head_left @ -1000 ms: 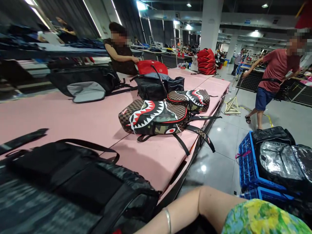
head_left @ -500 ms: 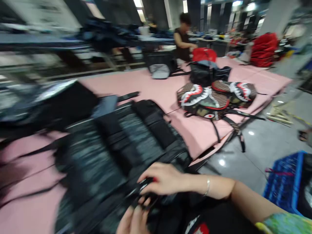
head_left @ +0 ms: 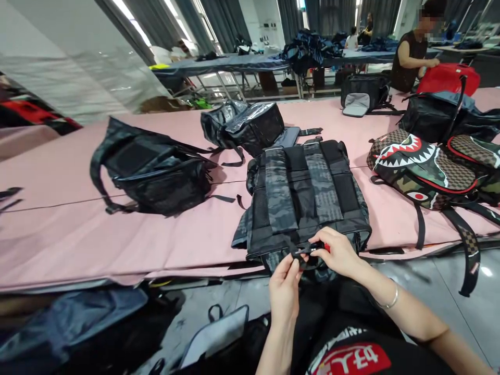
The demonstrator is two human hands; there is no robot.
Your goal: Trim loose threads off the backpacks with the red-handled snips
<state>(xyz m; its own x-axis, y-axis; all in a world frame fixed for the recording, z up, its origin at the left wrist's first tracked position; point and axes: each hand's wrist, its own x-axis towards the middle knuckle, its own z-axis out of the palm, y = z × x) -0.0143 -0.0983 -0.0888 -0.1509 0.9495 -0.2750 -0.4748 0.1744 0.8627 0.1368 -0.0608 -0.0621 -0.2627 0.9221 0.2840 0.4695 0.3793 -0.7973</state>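
A black and grey camouflage backpack [head_left: 300,208] lies with its shoulder straps up at the table's near edge. At its near end, my left hand [head_left: 286,281] pinches a narrow black strap [head_left: 299,257] between thumb and fingers. Close beside it, my right hand [head_left: 338,251] is closed round a small black-and-red tool [head_left: 326,247]. The tool's dark tip points at the strap; its exact kind is too small to make out.
Other dark bags [head_left: 164,177] and a shark-mouth backpack [head_left: 414,166] lie on the pink-covered table [head_left: 187,234]. Across the table, a person [head_left: 410,57] handles a red bag [head_left: 449,78]. Below the near edge are more dark bags [head_left: 97,323].
The view has swung left and sharpened, so the backpack and hands now appear farther right. Both hands stay together at the backpack's near end.
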